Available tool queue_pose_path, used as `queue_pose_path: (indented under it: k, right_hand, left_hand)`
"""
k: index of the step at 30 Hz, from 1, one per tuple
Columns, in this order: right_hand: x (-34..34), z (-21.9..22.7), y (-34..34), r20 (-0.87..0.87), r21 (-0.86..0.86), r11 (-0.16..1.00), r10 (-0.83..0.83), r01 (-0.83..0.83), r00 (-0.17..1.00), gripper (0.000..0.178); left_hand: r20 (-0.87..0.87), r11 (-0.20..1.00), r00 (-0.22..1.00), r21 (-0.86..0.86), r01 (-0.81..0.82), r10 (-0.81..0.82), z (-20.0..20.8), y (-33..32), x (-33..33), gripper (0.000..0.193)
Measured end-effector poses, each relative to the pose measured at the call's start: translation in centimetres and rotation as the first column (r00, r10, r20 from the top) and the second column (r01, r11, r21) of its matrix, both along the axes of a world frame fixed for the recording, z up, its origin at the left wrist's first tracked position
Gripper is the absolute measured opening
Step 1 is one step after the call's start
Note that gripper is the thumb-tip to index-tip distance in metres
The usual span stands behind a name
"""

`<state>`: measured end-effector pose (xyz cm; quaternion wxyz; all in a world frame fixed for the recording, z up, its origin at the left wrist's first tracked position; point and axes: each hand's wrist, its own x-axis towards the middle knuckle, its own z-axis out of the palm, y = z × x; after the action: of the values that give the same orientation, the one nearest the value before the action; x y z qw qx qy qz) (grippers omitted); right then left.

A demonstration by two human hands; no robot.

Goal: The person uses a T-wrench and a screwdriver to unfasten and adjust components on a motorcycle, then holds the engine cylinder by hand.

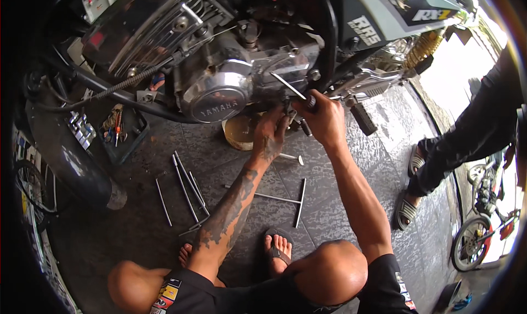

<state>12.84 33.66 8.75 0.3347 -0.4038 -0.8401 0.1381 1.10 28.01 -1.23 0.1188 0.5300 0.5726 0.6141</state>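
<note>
Dark patterned floor tiles [329,215] run beneath the motorcycle, with a T-handle wrench [300,202] and several slim rods [186,186] lying loose near your feet. Your right hand [325,115] is curled firmly round a metal-shafted hand tool [288,86], its shaft angled up and left in front of the engine [219,91], low at the engine's rear. Your left hand [270,130] is bent in just below, fingers mostly closed on a small part; which part, you cannot tell, as the fingers cover it. With both hands so close, a slip of the shaft could scrape the casing or knock your left knuckles. If that pinch loosens, the part could drop into the round basin [241,147] beneath or roll across the tiles, and a careless step could send the rods skidding.
</note>
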Motion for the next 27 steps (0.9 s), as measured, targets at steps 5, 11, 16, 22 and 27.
queue_pose_path:
  k: [5, 11, 16, 22, 27]
  right_hand:
    - [-0.3, 0.3, -0.8, -0.029, -0.142, 0.99, -0.006, 0.002, 1.0, 0.029]
    - [6.2, -8.2, -5.8, -0.786, -0.242, 0.952, -0.08, -0.187, 0.613, 0.012]
    - [11.7, -16.3, -12.1, -0.26, -0.762, 0.641, -0.177, -0.089, 0.949, 0.039]
    - [10.4, -17.5, -12.7, -0.328, -0.768, 0.633, -0.265, -0.092, 0.907, 0.023]
    - [8.5, -19.0, -12.0, 0.077, -0.638, 0.769, 0.126, -0.049, 0.989, 0.031]
  left_hand:
    - [-0.017, 0.987, 0.998, 0.155, -0.052, 0.055, -1.8, 0.5, -0.8, 0.018]
    - [0.021, 0.997, 0.999, 0.072, -0.026, 0.025, -0.2, 0.1, 0.0, 0.02]
    - [0.192, 0.998, 0.98, 0.042, 0.042, -0.05, 0.1, -0.4, 0.1, 0.02]
    - [0.065, 0.991, 0.992, 0.072, -0.114, 0.109, 0.7, -0.5, -0.2, 0.026]
    - [-0.065, 0.988, 0.988, 0.075, -0.135, 0.14, 1.2, -0.3, -0.7, 0.026]
